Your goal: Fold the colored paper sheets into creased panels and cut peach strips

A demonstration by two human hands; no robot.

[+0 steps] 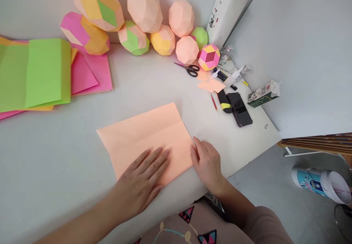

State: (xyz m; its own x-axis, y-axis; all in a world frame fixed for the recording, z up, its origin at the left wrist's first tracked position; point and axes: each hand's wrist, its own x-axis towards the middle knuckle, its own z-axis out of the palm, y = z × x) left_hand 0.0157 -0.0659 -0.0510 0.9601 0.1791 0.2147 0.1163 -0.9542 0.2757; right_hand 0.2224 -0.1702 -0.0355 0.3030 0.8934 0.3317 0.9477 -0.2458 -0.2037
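A peach sheet of paper [148, 130] lies on the white table in front of me, with a faint crease across its upper part. My left hand [145, 178] rests flat on its lower middle, fingers stretched out towards the right. At the sheet's right edge, the thumb and forefinger of my right hand [206, 159] are closed on the paper near the lower right corner. The other fingers of that hand are curled under.
Faceted paper balls [144, 9] line the wall. Green and pink sheets [48, 73] lie at left. Scissors [189, 69], a red pencil [214, 102], a phone [239, 109], a glue bottle [233, 77] and a milk carton [264, 93] are at right. A bucket [320, 183] is on the floor.
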